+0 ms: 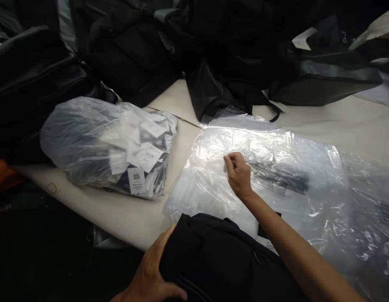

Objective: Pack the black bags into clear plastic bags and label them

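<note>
The step looked like steadying the bag at 6 o'clock: the left hand gripped its edge at 7, thumb apart from fingers. The right hand, over the plastic at 1 o'clock, had fingertips drawn together; whether they pinched any film, I could not tell. Such thin film called for a fine pinch. Tags lay at 10.

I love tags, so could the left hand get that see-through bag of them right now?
Probably yes, but the left hand is holding the black fabric bag, so it may need to let go first. Nothing seems to block its way to the plastic bag of tags.
</note>
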Demonstrator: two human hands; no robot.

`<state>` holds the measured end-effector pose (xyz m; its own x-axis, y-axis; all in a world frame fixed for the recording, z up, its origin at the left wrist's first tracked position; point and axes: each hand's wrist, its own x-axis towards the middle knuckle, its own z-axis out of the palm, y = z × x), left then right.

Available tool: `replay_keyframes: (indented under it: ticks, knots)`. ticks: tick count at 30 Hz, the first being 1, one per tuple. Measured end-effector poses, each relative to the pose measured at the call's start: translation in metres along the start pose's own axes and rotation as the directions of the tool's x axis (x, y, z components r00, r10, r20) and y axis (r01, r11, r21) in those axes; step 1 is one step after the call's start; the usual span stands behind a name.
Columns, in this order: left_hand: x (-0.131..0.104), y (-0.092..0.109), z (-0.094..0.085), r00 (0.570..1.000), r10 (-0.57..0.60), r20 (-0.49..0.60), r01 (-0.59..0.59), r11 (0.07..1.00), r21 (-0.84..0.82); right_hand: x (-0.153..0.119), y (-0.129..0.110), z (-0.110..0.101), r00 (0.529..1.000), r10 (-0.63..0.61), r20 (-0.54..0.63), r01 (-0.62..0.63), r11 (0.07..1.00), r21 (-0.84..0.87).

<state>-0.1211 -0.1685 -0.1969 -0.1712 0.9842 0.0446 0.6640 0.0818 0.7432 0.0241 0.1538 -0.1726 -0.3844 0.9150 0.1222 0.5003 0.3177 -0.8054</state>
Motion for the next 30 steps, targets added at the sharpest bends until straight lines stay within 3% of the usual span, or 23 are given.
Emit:
replay_keyframes:
  ticks: [3,6,9,12,15,17,19,21,24,27,28,30]
  knots:
    - [0.002,-0.002,0.003,1.0,-0.023,-0.003,0.023,1.0,0.007,0.014,0.005,-0.011,0.959,-0.022,0.281,0.027,1.0,-0.013]
    - [0.004,-0.004,0.004,0.999,-0.035,0.005,0.035,0.999,-0.019,-0.001,0.012,-0.028,0.952,-0.086,0.295,0.077,0.996,0.041]
    - [0.009,-0.004,0.005,0.999,-0.039,0.023,0.04,0.997,-0.067,-0.027,0.016,-0.032,0.928,-0.195,0.319,0.209,0.978,-0.011]
    - [0.014,-0.004,0.006,0.997,-0.062,0.035,0.065,0.993,-0.096,-0.038,0.019,-0.012,0.891,-0.265,0.368,0.356,0.911,-0.208]
    - [0.014,-0.005,0.008,0.995,-0.082,0.054,0.087,0.991,-0.102,-0.028,0.022,0.02,0.84,-0.356,0.409,0.521,0.74,-0.425]
    - [0.012,-0.005,0.008,0.994,-0.092,0.056,0.098,0.99,-0.099,-0.017,0.025,0.039,0.787,-0.403,0.466,0.607,0.641,-0.471]
    - [0.01,-0.004,0.007,0.994,-0.095,0.047,0.099,0.991,-0.095,-0.01,0.027,0.05,0.764,-0.413,0.496,0.632,0.637,-0.442]
    - [0.012,-0.001,0.005,0.996,-0.082,0.044,0.086,0.991,-0.101,-0.012,0.027,0.054,0.798,-0.378,0.469,0.565,0.741,-0.363]
    - [0.022,0.005,0.002,0.996,-0.056,0.067,0.064,0.988,-0.137,-0.025,0.015,0.048,0.874,-0.189,0.448,0.249,0.965,-0.078]
    - [0.036,0.009,0.0,0.992,-0.062,0.106,0.081,0.979,-0.189,-0.039,-0.004,0.037,0.823,-0.044,0.566,-0.066,0.983,0.172]
    - [0.041,0.009,0.0,0.99,-0.062,0.123,0.087,0.974,-0.209,-0.041,-0.009,0.035,0.814,-0.029,0.581,-0.089,0.981,0.174]
    - [0.047,0.01,0.0,0.988,-0.05,0.148,0.086,0.965,-0.247,-0.041,-0.015,0.033,0.859,-0.019,0.512,-0.007,0.999,0.049]
